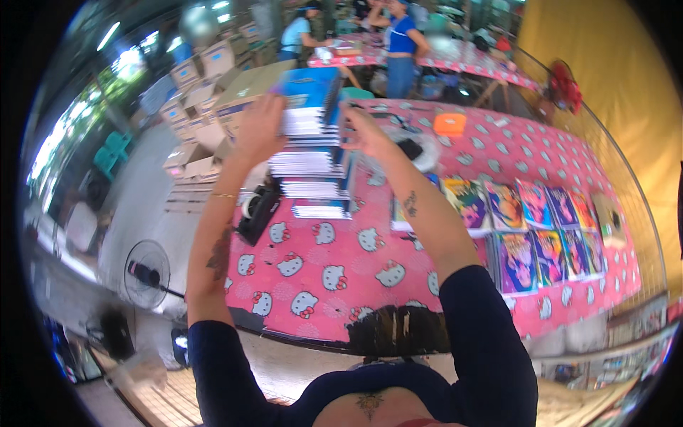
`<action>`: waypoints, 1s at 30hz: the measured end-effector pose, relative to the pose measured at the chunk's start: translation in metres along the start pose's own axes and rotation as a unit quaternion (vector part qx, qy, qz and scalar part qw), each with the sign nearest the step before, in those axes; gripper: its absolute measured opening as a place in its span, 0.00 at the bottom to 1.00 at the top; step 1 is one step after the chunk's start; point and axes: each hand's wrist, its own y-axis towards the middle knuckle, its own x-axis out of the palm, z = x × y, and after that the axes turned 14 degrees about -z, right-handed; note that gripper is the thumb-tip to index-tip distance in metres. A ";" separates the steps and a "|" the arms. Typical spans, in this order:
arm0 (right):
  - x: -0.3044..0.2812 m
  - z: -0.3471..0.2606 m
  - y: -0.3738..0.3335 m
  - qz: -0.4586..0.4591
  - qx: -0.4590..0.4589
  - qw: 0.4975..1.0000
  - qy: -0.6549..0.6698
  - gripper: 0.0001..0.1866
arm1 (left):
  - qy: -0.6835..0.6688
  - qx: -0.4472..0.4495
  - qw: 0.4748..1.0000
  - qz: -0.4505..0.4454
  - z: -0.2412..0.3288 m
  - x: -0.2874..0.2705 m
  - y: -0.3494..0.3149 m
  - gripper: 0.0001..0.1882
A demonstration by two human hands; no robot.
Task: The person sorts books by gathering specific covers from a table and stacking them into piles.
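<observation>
A tall stack of blue spiral-bound notebooks stands at the far left of the pink cartoon-print table, piled in uneven layers with the white page edges facing me. My left hand presses against the left side of its upper part, fingers toward the far side and slightly blurred. On the right side, my right hand has its fingers against the same upper notebooks, so the pile is held between both palms. A black tape dispenser sits just left of the stack's base.
Colourful booklets lie in rows at the right. An orange container and clear plastic are farther back. Cardboard boxes are piled beyond my left arm, and a standing fan is at the left. Two people work behind.
</observation>
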 end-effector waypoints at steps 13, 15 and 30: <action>-0.339 0.048 -0.451 0.408 0.003 0.705 -0.581 0.21 | -0.446 0.077 0.887 -0.097 0.356 0.049 -0.052 0.33; -0.431 0.033 -0.547 0.482 0.049 0.623 -0.615 0.20 | -0.388 0.242 0.882 -0.113 0.477 0.092 -0.038 0.38; -0.631 -0.017 -0.797 0.618 0.163 0.653 -0.406 0.35 | -0.398 0.269 0.871 -0.102 0.883 0.178 0.117 0.18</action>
